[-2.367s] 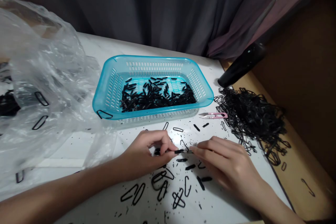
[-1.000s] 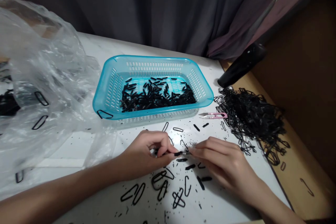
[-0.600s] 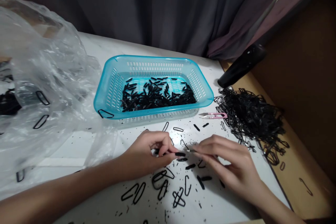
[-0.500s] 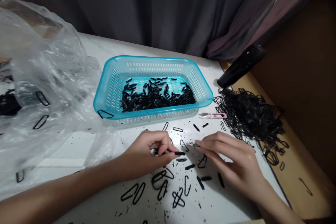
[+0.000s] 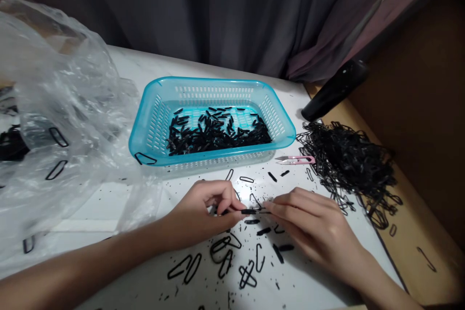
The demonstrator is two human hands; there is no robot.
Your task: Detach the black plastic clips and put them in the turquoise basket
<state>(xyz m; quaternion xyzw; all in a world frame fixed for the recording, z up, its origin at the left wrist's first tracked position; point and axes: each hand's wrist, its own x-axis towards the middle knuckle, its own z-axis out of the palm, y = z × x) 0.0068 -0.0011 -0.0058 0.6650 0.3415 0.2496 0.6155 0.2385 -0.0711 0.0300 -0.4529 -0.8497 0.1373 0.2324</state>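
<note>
My left hand (image 5: 203, 210) pinches a small black strip (image 5: 250, 211) by one end, just above the white table (image 5: 109, 208). My right hand (image 5: 312, 227) meets it from the right, fingertips pinched on a thin piece at the strip's other end. Several loose black loops (image 5: 225, 259) and short black bits (image 5: 278, 252) lie on the table under and in front of both hands. A turquoise basket (image 5: 152, 121) with a heap of short black pieces (image 5: 214, 133) stands behind the hands.
A crumpled clear plastic bag (image 5: 61, 121) covers the table's left side. A tangle of black loops (image 5: 348, 164) lies right, pink snips (image 5: 296, 159) beside it. A black cylinder (image 5: 334, 89) lies at back right. Dark curtain behind; brown ledge right.
My right hand pulled away to the right from the strip about half a second ago, and has now come back to meet my left hand's fingertips. The left hand stayed put.
</note>
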